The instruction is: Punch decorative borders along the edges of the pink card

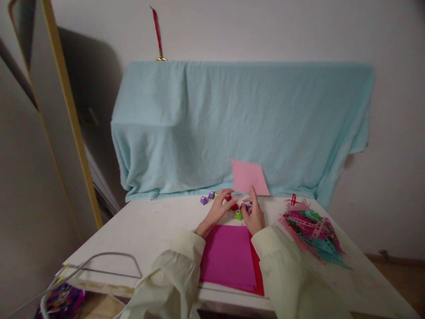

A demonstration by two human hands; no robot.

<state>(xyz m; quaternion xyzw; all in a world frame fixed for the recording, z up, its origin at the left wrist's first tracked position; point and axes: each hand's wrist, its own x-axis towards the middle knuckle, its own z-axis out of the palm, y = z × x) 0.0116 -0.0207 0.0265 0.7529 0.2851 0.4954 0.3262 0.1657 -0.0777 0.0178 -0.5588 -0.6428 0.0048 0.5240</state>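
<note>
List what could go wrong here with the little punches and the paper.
The left hand and right hand crowd the small punches; a nudge might scatter the purple ones along the table. The magenta paper stack reaches the near edge, so a sleeve may drag it off.

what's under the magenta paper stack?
A red sheet shows along the right edge of the magenta paper stack, both on the white table. How far the red reaches beneath, and whether more sheets lie there, is covered.
</note>
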